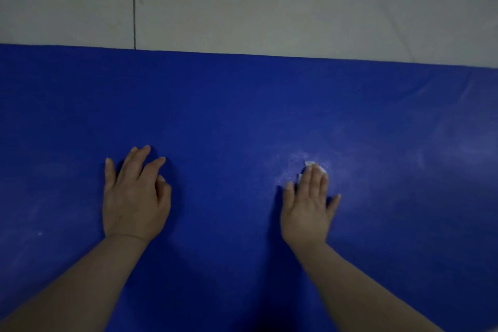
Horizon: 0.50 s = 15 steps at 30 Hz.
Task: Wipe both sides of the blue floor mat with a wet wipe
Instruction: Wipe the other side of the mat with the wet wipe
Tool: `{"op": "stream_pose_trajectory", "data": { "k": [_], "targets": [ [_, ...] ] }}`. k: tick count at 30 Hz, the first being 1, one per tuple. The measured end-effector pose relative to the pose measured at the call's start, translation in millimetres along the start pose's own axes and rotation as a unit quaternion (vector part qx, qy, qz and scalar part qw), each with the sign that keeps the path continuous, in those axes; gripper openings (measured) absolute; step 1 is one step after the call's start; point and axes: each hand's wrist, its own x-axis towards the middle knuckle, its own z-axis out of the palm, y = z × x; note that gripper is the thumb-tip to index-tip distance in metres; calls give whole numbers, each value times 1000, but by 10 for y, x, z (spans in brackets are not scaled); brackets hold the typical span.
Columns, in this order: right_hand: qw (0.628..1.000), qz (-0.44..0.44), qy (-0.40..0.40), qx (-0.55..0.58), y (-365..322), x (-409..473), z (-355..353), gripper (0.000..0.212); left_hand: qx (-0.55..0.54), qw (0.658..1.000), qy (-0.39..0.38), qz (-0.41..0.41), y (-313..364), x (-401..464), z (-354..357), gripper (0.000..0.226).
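Your right hand lies flat on the mat, fingers straight and close together, pressing the wipe down under the fingertips. Only a small white edge of the wipe peeks out past your fingers; the rest is hidden beneath them. Holding it under a flat hand rather than pinching it spreads your weight over the cloth, which suits a scrubbing stroke.

Your left hand rests on the mat well apart from the right, fingers spread and lightly bent, holding nothing. It looks like a brace: it takes your lean and probably keeps the mat from sliding as the other hand works.

Right around the wipe the mat shows a pale, speckled patch, either damp sheen or dust; you cannot tell which from here. Fainter whitish smears run out to the right of your right hand, and a few show left of your left hand, so there appears to be more to cover on both flanks.

The mat spreads under and beyond both hands, filling most of the view, its far edge straight ahead of your fingertips. Past that edge is pale tiled floor, with a dark joint line ahead of your left hand.

You seem to be mid-way through one face; nothing shows whether the other side has been done.
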Motion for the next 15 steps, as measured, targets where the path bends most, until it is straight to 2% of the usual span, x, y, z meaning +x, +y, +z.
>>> {"op": "stream_pose_trajectory", "data": {
  "k": [2,3,5,6,7,9,11,13,15],
  "targets": [
    [994,-95,42,36,-434,-286,45,70,-8,1000,2,2,8,-1,2,38],
    [982,-183,11,51,-684,-476,87,69,-17,1000,4,5,13,-12,-6,43],
    [928,-352,-100,66,-1048,-830,92,67,-45,999,27,8,6,-74,-68,48],
    [912,-384,-129,58,-1097,-851,51,66,-62,997,41,7,5,-133,-113,47],
    [912,-389,-120,56,-1033,-771,31,65,-81,995,53,4,14,-232,-159,46],
    [946,-316,-24,73,-638,-543,66,61,-113,991,69,3,23,-512,-212,43],
    [983,-161,49,74,-85,-285,63,62,-125,990,67,1,14,-771,-196,42],
    [998,-16,14,61,271,-165,11,69,-129,990,52,-4,-2,-872,-144,44],
    [998,26,16,55,147,-253,48,72,-128,991,40,-12,-2,-838,-103,44]
  ]
}}
